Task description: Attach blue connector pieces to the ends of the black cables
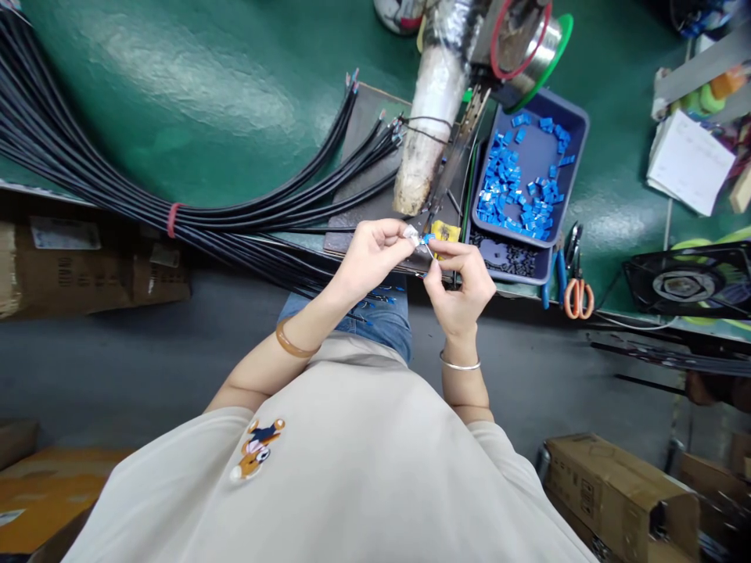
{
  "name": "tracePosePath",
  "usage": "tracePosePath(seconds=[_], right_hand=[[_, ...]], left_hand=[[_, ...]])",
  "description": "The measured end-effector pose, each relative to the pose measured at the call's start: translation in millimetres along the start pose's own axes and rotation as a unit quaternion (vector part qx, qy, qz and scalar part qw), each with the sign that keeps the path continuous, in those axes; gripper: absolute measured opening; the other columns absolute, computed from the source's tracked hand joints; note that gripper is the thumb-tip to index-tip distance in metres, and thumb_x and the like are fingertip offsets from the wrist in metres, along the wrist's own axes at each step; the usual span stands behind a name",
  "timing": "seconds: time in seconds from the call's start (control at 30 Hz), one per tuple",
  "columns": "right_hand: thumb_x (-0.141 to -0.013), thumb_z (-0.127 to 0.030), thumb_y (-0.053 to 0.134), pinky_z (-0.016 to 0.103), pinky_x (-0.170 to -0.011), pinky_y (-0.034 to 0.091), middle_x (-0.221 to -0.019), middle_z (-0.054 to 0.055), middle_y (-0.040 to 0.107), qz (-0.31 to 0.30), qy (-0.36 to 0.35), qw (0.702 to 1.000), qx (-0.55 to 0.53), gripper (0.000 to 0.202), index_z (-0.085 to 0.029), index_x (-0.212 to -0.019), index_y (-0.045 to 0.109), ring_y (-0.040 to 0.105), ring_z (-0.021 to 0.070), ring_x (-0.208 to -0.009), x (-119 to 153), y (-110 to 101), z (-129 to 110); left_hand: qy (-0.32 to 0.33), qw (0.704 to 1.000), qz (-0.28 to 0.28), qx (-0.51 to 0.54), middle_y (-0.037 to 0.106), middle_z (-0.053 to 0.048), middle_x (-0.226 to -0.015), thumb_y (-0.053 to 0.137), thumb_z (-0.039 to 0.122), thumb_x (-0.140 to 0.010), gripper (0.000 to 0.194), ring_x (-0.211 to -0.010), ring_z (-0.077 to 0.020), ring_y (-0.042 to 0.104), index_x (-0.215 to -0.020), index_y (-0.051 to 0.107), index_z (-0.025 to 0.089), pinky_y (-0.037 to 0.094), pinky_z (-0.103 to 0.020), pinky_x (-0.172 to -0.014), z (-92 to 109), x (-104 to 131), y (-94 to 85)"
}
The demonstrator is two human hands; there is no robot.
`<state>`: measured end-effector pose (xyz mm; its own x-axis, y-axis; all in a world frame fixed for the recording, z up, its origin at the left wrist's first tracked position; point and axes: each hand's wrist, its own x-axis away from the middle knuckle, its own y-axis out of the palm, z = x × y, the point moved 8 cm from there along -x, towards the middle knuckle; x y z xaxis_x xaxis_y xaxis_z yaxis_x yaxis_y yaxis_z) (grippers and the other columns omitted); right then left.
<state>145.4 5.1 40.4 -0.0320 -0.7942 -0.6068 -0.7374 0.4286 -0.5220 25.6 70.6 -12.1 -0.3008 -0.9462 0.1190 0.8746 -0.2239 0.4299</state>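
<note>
My left hand is closed in a pinch, with white wrapping on its fingertips. At those fingertips shows a small blue part, much like the pieces in the tray. Close on the other side, my right hand pinches a thin pale strand that runs up toward the blue part. Whether the two are joined is too small to tell. Just behind the fingers lies a yellow piece at the bench edge. Black cables, tied with a red band, sweep in from the left.
A wrapped nozzle-like tube hangs over the board, beside a solder wire spool. Blue parts fill a grey tray, stacked over a tray of black pieces. Orange-handled scissors, pliers and a fan lie right.
</note>
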Motion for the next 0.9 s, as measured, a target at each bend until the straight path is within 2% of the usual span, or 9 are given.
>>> tracePosePath(seconds=[0.2, 0.33, 0.6, 0.9], right_hand=[[-0.084, -0.011, 0.059, 0.036, -0.078, 0.058, -0.096, 0.001, 0.074, 0.003, -0.048, 0.998, 0.037, 0.016, -0.024, -0.079, 0.052, 0.071, 0.0173, -0.088, -4.6, -0.3, -4.6], [-0.082, -0.009, 0.061, 0.035, -0.079, 0.058, -0.096, 0.002, 0.073, 0.005, -0.069, 0.997, 0.031, 0.016, -0.022, -0.079, 0.054, 0.071, 0.0170, -0.089, -7.3, -0.3, -7.6], [-0.081, -0.008, 0.062, 0.034, -0.079, 0.058, -0.096, 0.002, 0.073, 0.002, -0.069, 0.997, 0.030, 0.017, -0.022, -0.078, 0.054, 0.070, 0.0167, -0.089, -9.4, -0.7, -9.8], [-0.081, -0.007, 0.062, 0.032, -0.076, 0.058, -0.092, 0.001, 0.073, -0.003, -0.055, 0.998, 0.027, 0.017, -0.022, -0.077, 0.053, 0.070, 0.0152, -0.085, -9.7, 0.7, -5.3]], left_hand=[[0.024, 1.000, 0.005, 0.009, 0.045, 0.009, -0.049, 0.070, 0.010, -0.069, 0.011, -0.044, -0.0002, 0.034, -0.061, 0.061, 0.012, 0.039, -0.015, -0.052, 0.3, -2.5, -1.6], [0.047, 0.999, 0.007, -0.003, 0.047, 0.008, -0.051, 0.070, 0.010, -0.069, 0.013, -0.046, -0.0010, 0.038, -0.060, 0.061, 0.012, 0.039, -0.014, -0.052, 2.9, -2.6, -2.8], [0.054, 0.998, 0.013, -0.022, 0.055, 0.005, -0.056, 0.067, 0.008, -0.068, 0.007, -0.050, -0.0019, 0.045, -0.062, 0.063, 0.011, 0.040, -0.014, -0.052, 5.8, -2.2, -3.1], [0.039, 0.998, 0.023, -0.051, 0.056, 0.003, -0.059, 0.065, 0.008, -0.067, 0.009, -0.055, -0.0034, 0.049, -0.060, 0.061, 0.012, 0.038, -0.014, -0.052, 2.8, -2.4, -6.1]])
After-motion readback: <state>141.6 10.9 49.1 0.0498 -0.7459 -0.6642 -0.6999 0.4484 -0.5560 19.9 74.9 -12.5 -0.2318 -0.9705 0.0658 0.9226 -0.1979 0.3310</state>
